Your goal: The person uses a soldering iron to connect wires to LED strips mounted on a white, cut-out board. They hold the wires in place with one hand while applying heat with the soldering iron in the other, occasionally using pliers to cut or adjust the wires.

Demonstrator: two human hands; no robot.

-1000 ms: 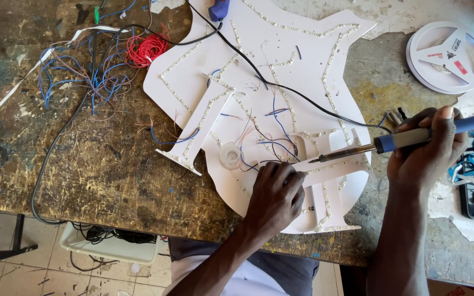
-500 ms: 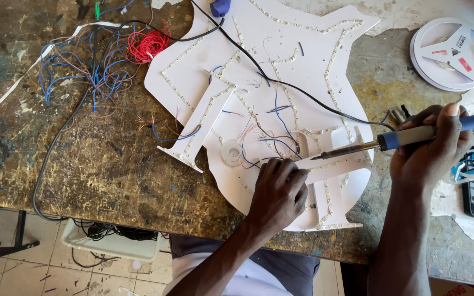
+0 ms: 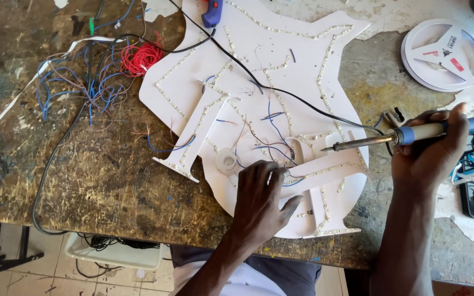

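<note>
A large white cut-out board lies flat on the worn workbench, lined with strips of small lights and thin blue and brown wires. My left hand rests on the board's lower part, fingertips pinching a wire end beside a small roll of clear tape. My right hand holds a soldering iron by its blue and cream handle. Its metal tip points left and hovers just above the board, a little right of my left fingers.
A tangle of blue wires and a red wire coil lie at the upper left. A white reel of strip sits at the upper right, a blue glue gun at the top edge. A black cable crosses the board.
The soldering iron has drawn back to the right and lifted away from the joint near my left fingers. My left hand stays on the board.
</note>
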